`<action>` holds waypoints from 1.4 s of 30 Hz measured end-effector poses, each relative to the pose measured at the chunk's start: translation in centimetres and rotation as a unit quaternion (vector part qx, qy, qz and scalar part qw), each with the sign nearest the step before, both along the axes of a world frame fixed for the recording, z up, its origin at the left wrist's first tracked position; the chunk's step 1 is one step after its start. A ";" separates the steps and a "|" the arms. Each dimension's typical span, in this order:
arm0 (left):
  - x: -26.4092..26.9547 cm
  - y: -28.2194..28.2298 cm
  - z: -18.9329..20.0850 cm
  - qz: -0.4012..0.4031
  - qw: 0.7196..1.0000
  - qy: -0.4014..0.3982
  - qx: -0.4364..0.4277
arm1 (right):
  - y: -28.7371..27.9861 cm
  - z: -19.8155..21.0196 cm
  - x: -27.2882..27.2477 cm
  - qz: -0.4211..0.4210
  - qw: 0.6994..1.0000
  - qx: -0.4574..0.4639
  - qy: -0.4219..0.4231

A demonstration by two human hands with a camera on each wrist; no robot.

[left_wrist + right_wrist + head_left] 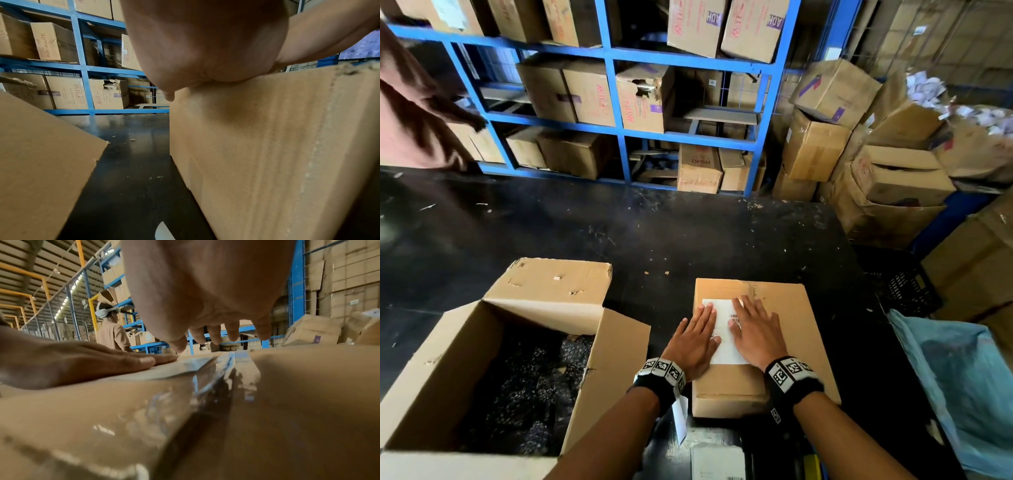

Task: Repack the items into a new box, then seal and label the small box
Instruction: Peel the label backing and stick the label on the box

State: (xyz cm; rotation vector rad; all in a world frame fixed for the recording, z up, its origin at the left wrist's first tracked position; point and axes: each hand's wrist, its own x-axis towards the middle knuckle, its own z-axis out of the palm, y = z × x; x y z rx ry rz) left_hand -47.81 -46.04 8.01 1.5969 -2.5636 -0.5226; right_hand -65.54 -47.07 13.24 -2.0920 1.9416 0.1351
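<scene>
A small closed cardboard box [801, 329] sits on the black table [619, 236], its top seam covered with clear tape [207, 386]. On the box's top lies a white label [724, 342]. My left hand [698, 334] lies flat with straight fingers on the label's left edge. My right hand [755, 330] lies flat over the label's right side. In the right wrist view my right hand [216, 335] hovers low over the box top [308, 386], beside my left hand [82, 360] and the label [180, 368]. In the left wrist view my palm [205, 48] presses the box [267, 146].
A large open cardboard box [544, 301] holding dark packets [527, 394] stands at the left. A white paper strip [680, 419] and a printed sheet [717, 460] lie near the table's front edge. Blue shelving [616, 126] with cartons runs behind. A blue bag [962, 383] is at the right.
</scene>
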 end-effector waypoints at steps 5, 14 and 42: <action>0.0 -0.1 -0.2 0.000 1.000 0.001 -0.003 | -0.6 -0.5 -0.1 -0.002 0.999 0.046 0.000; -0.1 -0.1 -0.2 0.002 1.000 -0.001 -0.004 | -0.8 -0.9 -0.4 0.004 0.995 0.101 0.012; -0.3 -0.4 0.3 -0.011 0.998 -0.052 0.026 | 10.9 -0.1 -1.9 0.009 0.992 0.126 -0.016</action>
